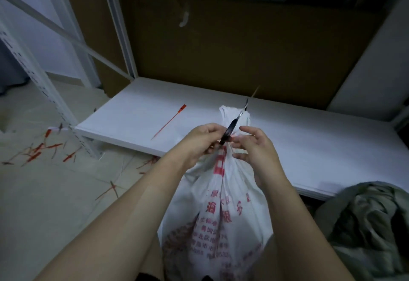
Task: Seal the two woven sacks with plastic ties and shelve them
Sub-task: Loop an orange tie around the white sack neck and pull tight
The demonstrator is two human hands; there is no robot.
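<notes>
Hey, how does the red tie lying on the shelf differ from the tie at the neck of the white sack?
The shelf tie lies flat on the shelf, untouched; the held tie is pinched by the left hand and right hand at the sack neck, tail pointing up. The shelf tie is clearly red; the held tie looks dark and blurred. Both are thin strips with a wider tag end.

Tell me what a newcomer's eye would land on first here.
First, the white woven sack with red print at centre, its gathered neck held by the left hand and right hand, a dark plastic tie sticking up from it. Next, a red plastic tie lying on the white shelf board behind, and red ties scattered across the floor at left.
</notes>
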